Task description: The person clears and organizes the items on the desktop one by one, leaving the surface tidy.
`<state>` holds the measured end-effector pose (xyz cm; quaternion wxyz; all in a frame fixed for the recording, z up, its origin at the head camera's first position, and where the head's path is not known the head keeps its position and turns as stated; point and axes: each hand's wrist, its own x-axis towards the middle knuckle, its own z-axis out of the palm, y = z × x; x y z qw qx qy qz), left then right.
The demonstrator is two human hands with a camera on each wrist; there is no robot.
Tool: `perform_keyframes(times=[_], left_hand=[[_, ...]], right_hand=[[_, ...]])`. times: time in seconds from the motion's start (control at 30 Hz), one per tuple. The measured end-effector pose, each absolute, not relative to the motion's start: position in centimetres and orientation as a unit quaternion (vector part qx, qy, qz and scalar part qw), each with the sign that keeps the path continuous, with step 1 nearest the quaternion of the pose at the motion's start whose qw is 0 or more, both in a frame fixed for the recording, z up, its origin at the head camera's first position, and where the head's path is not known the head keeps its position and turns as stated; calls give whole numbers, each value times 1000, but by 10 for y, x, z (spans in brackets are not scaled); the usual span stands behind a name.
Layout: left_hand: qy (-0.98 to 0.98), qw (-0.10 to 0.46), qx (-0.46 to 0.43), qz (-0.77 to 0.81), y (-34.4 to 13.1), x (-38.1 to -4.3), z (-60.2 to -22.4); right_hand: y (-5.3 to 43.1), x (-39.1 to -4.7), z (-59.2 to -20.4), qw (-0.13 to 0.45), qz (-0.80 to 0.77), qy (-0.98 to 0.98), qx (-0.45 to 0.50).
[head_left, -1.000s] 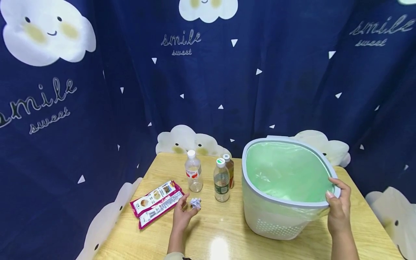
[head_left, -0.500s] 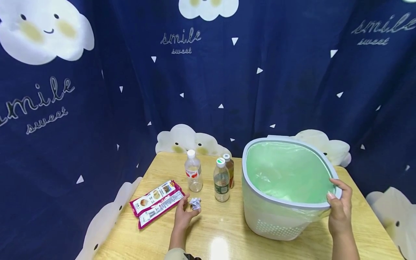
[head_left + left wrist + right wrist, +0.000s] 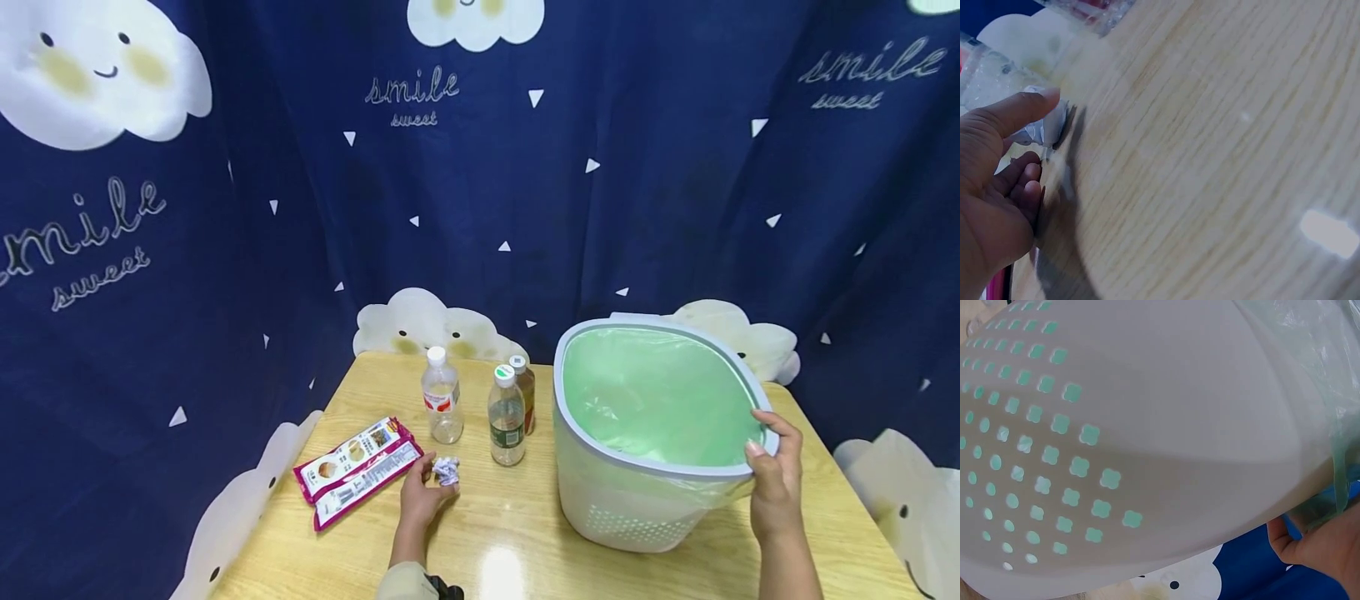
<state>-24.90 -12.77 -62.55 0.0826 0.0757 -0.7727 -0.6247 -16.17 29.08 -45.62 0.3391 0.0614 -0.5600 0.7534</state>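
Note:
A crumpled paper ball [image 3: 446,471] lies on the wooden table. My left hand [image 3: 422,498] is beside it, thumb and index finger spread to either side. In the left wrist view, the thumb [image 3: 1025,107] passes in front of the ball [image 3: 1054,125]; whether it touches is unclear. My right hand [image 3: 777,475] grips the rim of a trash bin [image 3: 626,517] at its right side, thumb outside and fingers over the edge. The bin leans toward me, lined with a green plastic bag [image 3: 660,392]. In the right wrist view, part of the hand [image 3: 1316,550] is hidden.
A flat pink-and-white food wrapper [image 3: 358,472] lies left of the left hand. Behind the ball stand a clear bottle [image 3: 442,404], a green-labelled bottle [image 3: 507,425] and a brown-tinted bottle [image 3: 528,396]. A blue curtain [image 3: 480,208] hangs behind the table.
My left hand has edged slightly rightward, closer around the paper ball. The right hand and the bin hold their places; the head view has shifted a little.

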Motion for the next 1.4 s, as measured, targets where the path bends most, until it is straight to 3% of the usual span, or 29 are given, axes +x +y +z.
perform_keyframes(times=[0.73,1.4], left_hand=[[-773,125,113,-612,-120,-240,-625],[-741,90,104,-658,-125,-227,-601]], right_hand=[[289,-159,-457,343,754,-555,76],[290,-161,-455,344,754,-556,61]])
